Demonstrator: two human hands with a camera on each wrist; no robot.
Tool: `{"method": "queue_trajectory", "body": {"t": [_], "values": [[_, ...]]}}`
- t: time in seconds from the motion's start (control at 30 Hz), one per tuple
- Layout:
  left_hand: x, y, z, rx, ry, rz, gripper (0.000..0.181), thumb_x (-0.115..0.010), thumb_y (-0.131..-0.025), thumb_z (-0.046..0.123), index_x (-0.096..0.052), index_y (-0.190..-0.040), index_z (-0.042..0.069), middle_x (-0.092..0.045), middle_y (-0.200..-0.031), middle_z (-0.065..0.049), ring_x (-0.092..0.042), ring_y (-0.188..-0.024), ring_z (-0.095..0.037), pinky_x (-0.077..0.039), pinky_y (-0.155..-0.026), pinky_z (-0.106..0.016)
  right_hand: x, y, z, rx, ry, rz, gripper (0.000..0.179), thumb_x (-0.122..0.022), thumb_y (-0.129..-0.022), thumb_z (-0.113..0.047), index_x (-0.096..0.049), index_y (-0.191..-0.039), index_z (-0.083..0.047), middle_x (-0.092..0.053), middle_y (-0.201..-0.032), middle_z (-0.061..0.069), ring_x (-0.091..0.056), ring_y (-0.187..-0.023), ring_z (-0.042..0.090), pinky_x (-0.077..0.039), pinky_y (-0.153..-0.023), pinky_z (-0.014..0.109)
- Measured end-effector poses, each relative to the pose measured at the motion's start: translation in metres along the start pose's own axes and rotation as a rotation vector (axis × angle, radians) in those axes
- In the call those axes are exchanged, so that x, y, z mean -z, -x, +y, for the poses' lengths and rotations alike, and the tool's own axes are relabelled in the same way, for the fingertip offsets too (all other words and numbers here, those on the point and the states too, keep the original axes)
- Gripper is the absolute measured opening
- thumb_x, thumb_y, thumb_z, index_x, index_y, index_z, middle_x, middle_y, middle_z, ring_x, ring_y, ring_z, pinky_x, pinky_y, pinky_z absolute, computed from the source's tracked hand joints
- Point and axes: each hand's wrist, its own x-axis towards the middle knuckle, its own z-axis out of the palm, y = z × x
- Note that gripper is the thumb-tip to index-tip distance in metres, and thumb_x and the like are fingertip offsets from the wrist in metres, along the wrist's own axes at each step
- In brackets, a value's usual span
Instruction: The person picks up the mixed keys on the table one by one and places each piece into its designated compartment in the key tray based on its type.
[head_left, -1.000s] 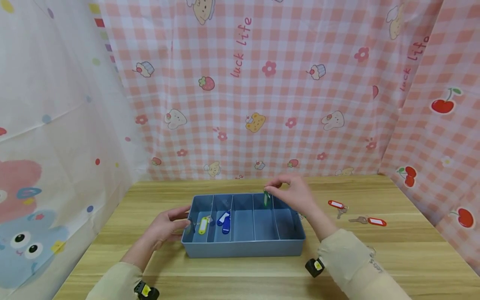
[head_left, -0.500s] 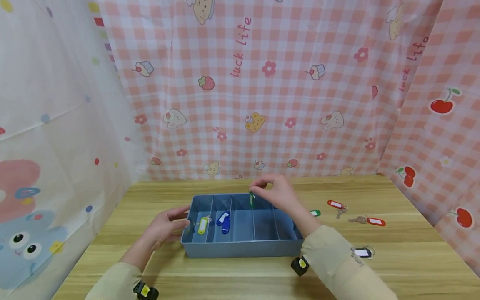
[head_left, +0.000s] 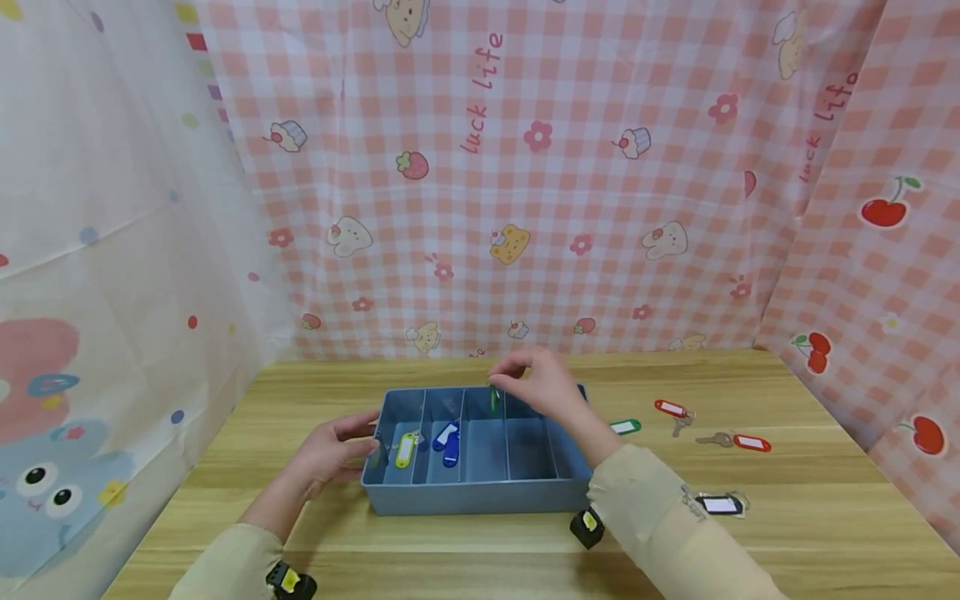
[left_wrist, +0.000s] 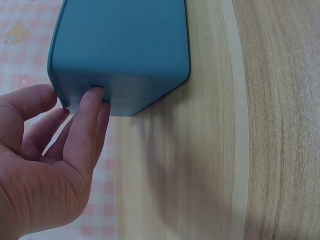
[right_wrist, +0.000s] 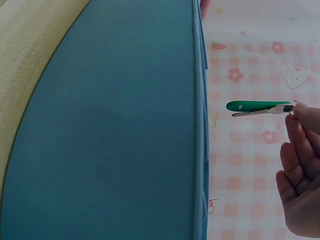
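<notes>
A blue-grey divided box (head_left: 480, 497) stands on the wooden table. My left hand (head_left: 330, 450) rests its fingertips against the box's left end wall, fingers loosely extended in the left wrist view. Between thumb and forefinger, my right hand (head_left: 543, 387) pinches the ring of a key with a green tag (right_wrist: 257, 106); tag and key point away from the fingers. This green tag hangs over the middle compartment, near the back wall. A yellow-tagged key (head_left: 405, 450) lies in the leftmost compartment. Two blue key tags (head_left: 451, 448) lie in the second.
Right of the box, a green key tag (head_left: 626, 427) lies partly behind the right forearm. Farther right are two red-tagged keys (head_left: 752, 443) and, nearer the front, a black key tag (head_left: 720, 505). Patterned cloth (head_left: 540, 200) hangs behind the table and at both sides.
My right hand has moved left with the green-tagged key, from the fourth compartment to over the middle one. The retreating forearm uncovers the green and black tags. My left hand stays put.
</notes>
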Motion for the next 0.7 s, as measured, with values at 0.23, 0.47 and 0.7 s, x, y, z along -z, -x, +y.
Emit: {"method": "queue_trajectory", "body": {"t": [0.23,0.47,0.7], "values": [[0.000,0.000,0.001,0.005,0.004,-0.001,0.056,-0.062,-0.096,0.004,-0.044,-0.149,0.005,-0.045,-0.143,-0.028,-0.056,-0.118,-0.037,-0.055,-0.085,-0.049,-0.005,-0.003,0.003,-0.052,-0.007,-0.026,0.006,-0.077,-0.089,-0.018,-0.078,-0.091,-0.012,-0.070,-0.084,-0.005,-0.058,-0.080,0.016,-0.052,-0.074,0.031],[0.000,0.000,0.001,0.007,0.002,0.001,0.056,-0.063,-0.096,0.004,-0.044,-0.149,0.005,-0.046,-0.142,-0.028,-0.057,-0.117,-0.035,-0.055,-0.085,-0.049,-0.009,-0.007,0.004,-0.107,-0.005,-0.040,0.008,-0.076,-0.090,-0.020,-0.078,-0.091,-0.013,-0.070,-0.086,-0.004,-0.060,-0.080,0.015,-0.054,-0.075,0.031],[0.000,-0.001,0.000,0.007,-0.007,0.001,0.056,-0.062,-0.096,0.004,-0.044,-0.149,0.005,-0.046,-0.142,-0.028,-0.056,-0.117,-0.035,-0.055,-0.085,-0.050,-0.014,-0.009,0.005,-0.120,0.004,-0.047,0.008,-0.076,-0.089,-0.021,-0.078,-0.090,-0.013,-0.070,-0.085,-0.005,-0.061,-0.079,0.014,-0.054,-0.075,0.032]]}}
